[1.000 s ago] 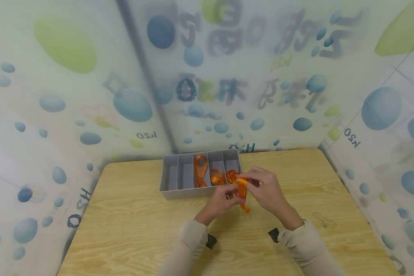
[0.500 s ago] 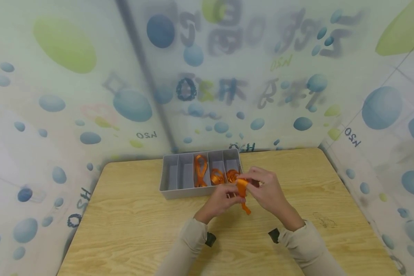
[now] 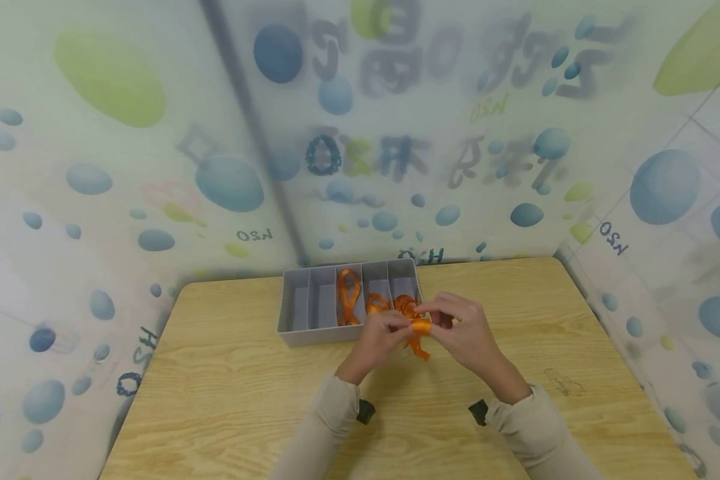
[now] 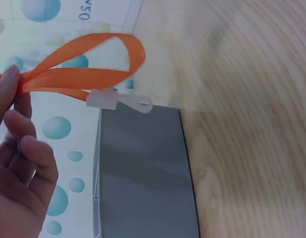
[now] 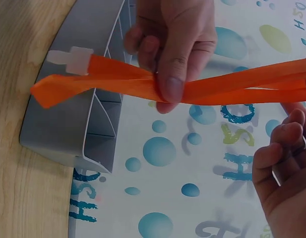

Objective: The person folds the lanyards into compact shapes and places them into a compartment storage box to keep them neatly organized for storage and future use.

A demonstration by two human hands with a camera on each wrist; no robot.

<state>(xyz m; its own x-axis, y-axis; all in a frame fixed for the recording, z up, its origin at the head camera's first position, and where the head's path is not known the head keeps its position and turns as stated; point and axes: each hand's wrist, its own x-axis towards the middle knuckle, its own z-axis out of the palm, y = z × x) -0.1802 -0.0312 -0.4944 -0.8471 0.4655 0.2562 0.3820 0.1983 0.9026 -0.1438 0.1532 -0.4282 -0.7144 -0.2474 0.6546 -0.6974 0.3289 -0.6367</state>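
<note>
An orange lanyard (image 3: pixel 421 327) stretches between both hands, in front of the right end of a grey divided box (image 3: pixel 318 337). My left hand (image 3: pixel 377 341) pinches it between thumb and fingers. At the other end, the right hand (image 3: pixel 469 328) pinches it too, though in the right wrist view that grip is cut off by the edge. A folded loop and a whitish plastic clip (image 4: pixel 102 99) stick out past the left fingers. Seen from the right wrist, the lanyard (image 5: pixel 232 90) runs as flat, layered strands.
More orange lanyards lie in the box: a long loop (image 3: pixel 349 297) in the middle compartment, and coiled ones (image 3: pixel 377 303) in those to its right. The box stands on a wooden table (image 3: pixel 228 387) near the back wall (image 3: pixel 348 200), which has printed bubbles.
The lanyard part between the hands was upright and is now pulled level. My left fingers have shifted slightly upward along it, while the right hand stays nearly in place.
</note>
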